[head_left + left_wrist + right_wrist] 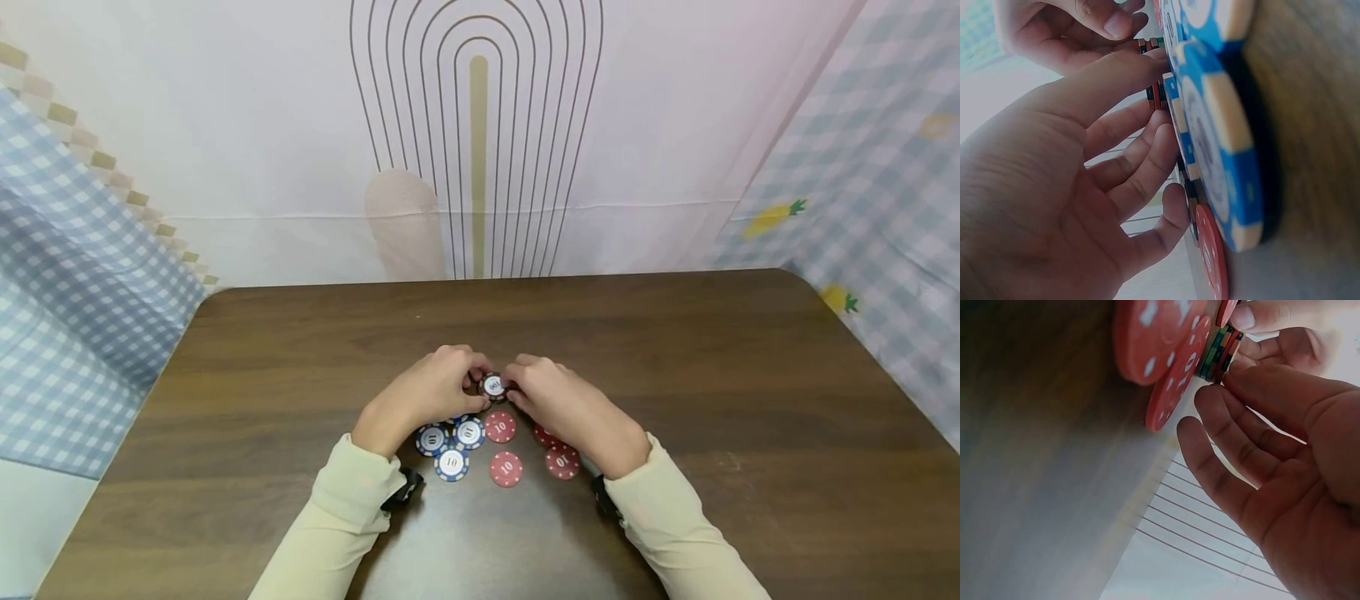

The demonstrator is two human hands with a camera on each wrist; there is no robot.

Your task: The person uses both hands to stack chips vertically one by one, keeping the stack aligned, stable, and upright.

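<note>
Between both hands is a short stack of poker chips (493, 386), its top one dark-rimmed with a white centre. From the side, the right wrist view shows green and dark red edges in the stack (1217, 356). My left hand (429, 386) pinches its left side with thumb and curled fingers. On the other side, the right hand (564, 402) grips it with thumb and forefinger, the remaining fingers loosely bent. Blue-and-white poker chips (452, 463) lie near the left wrist, one partly under the hand. Red poker chips (506, 469) lie between the wrists and beside the right hand.
The chips lie on a brown wooden table (675, 350). A white cloth with an arch pattern (300, 150) hangs behind its far edge. Blue checked cloths (82, 250) hang at both sides. Dark straps (402, 490) sit at both wrists, below pale sleeves.
</note>
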